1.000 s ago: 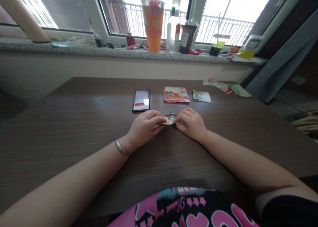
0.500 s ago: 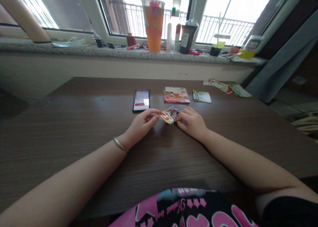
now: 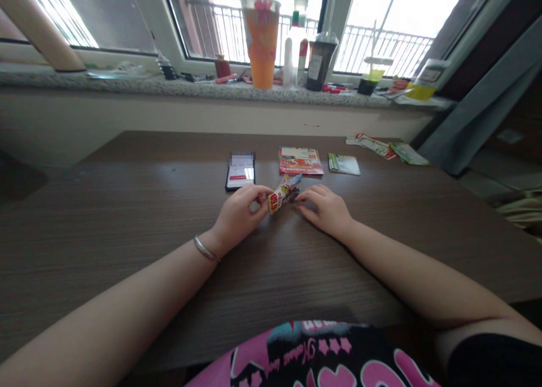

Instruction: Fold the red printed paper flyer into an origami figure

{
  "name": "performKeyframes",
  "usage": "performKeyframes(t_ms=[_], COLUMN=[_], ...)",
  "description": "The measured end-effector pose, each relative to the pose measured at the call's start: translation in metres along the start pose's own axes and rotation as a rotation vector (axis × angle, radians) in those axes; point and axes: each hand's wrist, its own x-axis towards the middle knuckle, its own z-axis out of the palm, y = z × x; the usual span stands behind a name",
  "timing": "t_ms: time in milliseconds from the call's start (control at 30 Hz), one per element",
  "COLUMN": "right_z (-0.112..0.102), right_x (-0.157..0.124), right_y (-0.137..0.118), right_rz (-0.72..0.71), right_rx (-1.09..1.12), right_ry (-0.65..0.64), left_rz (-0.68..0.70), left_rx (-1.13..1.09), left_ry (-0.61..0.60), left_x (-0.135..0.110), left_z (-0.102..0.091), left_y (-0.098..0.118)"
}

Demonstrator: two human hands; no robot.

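My left hand (image 3: 237, 213) pinches a small folded colourful paper (image 3: 283, 192) by its left end and tilts it up off the brown table (image 3: 127, 217). A silver bracelet sits on that wrist. My right hand (image 3: 326, 207) rests on the table just right of the paper, fingers curled loosely, its fingertips close to the paper's right end; whether they touch it I cannot tell.
A phone (image 3: 240, 171) lies beyond my left hand. A red leaflet (image 3: 300, 160), a green-white card (image 3: 344, 164) and more leaflets (image 3: 381, 147) lie further back. On the windowsill stand an orange cup (image 3: 261, 41), bottles (image 3: 295, 43) and a dark drink cup (image 3: 318, 62).
The folded paper lay flat between both hands; my left hand has lifted and turned it up on edge, and my right hand has let go of it.
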Motion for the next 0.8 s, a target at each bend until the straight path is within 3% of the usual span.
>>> performKeyframes(t_ms=[167,333,533,667,800], right_z=[-0.0007,0.0008,0.0032,0.0051,0.0063], right_x=[-0.0004,-0.0001,0.0002,-0.0007,-0.0016], right_y=[-0.0013,0.0000,0.0024,0.0043,0.0058], right_rz=[0.034,0.033,-0.006,-0.029,-0.052], right_rx=[0.043,0.039,0.037,0.029,0.012], right_ry=[0.061,0.070,0.066,0.035,0.006], left_rz=[0.292,0.407,0.399,0.333,0.245], left_rx=[0.187,0.239,0.246,0.239,0.231], left_ry=[-0.061,-0.121,-0.167,-0.236,-0.226], left_x=[0.0010,-0.0001,-0.0003,-0.0009,-0.0013], left_z=[-0.0037,-0.0056,-0.0066,-0.0083,-0.0089], left_y=[0.0030,0.0060,0.0074,0.0069,0.0051])
